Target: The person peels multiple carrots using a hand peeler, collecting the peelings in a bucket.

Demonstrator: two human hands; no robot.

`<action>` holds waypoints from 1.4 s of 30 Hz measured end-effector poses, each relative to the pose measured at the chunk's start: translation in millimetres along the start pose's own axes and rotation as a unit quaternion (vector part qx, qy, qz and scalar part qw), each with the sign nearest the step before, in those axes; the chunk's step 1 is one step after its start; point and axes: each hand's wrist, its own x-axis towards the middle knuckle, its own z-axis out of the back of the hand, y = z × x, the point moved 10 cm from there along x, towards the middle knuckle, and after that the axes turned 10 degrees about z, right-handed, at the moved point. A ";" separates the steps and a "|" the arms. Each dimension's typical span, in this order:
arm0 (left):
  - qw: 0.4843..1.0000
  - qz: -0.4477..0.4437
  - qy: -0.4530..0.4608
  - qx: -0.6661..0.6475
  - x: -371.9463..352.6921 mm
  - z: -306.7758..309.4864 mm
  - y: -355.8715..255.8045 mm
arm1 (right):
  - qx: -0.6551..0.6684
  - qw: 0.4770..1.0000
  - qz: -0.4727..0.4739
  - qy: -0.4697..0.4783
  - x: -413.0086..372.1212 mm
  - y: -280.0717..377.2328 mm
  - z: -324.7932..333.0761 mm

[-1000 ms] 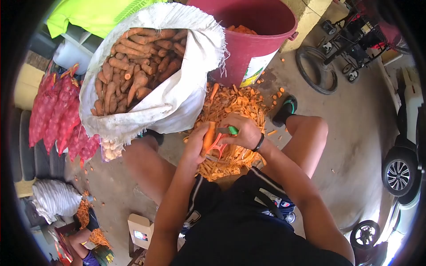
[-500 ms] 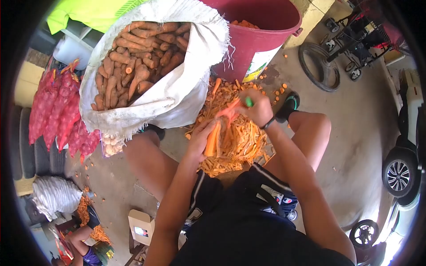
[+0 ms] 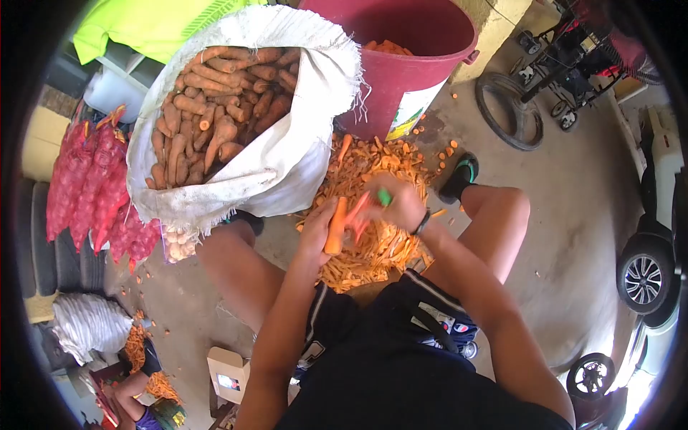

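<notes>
A bright orange carrot (image 3: 336,228) is held upright in my left hand (image 3: 314,233), its peeled surface showing. My right hand (image 3: 398,203) is closed around a peeler (image 3: 360,213) with a reddish, motion-blurred front and a green part; it is just right of the carrot. Whether the blade touches the carrot is unclear. Under both hands lies a large heap of orange peelings (image 3: 387,247) between my legs. A white woven sack (image 3: 287,161) full of unpeeled carrots (image 3: 208,107) stands open at the upper left.
Behind the heap stands a dark red bin (image 3: 423,72) with carrots inside. Red net bags (image 3: 86,179) are at the left, a cardboard box (image 3: 229,373) at the lower left. Another person's leg (image 3: 130,387) shows near there. A loose tyre (image 3: 510,111) lies upper right.
The blurred peeler and my right hand have moved slightly left and down. The carrot in my left hand is more upright, and the whole view has shifted a little.
</notes>
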 end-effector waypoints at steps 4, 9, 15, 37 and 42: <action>0.998 -0.008 -0.058 0.038 -10.3 -0.6 -1.6 | -0.053 0.998 0.021 -0.003 1.3 -6.3 5.1; 0.988 -0.018 -0.085 0.128 -11.5 0.5 -3.4 | -0.081 0.991 -0.092 -0.054 6.1 -50.8 43.6; 0.960 -0.057 -0.109 0.250 -15.8 3.9 -2.3 | -0.194 0.978 -0.078 -0.009 2.6 -60.8 36.8; 0.904 -0.126 -0.089 0.400 -16.3 -17.4 -22.4 | -0.139 0.977 -0.162 -0.004 -15.0 -70.1 35.7; 0.983 -0.091 -0.056 0.152 -23.7 0.8 -38.1 | -0.163 0.952 -0.251 0.063 -42.5 -105.1 28.9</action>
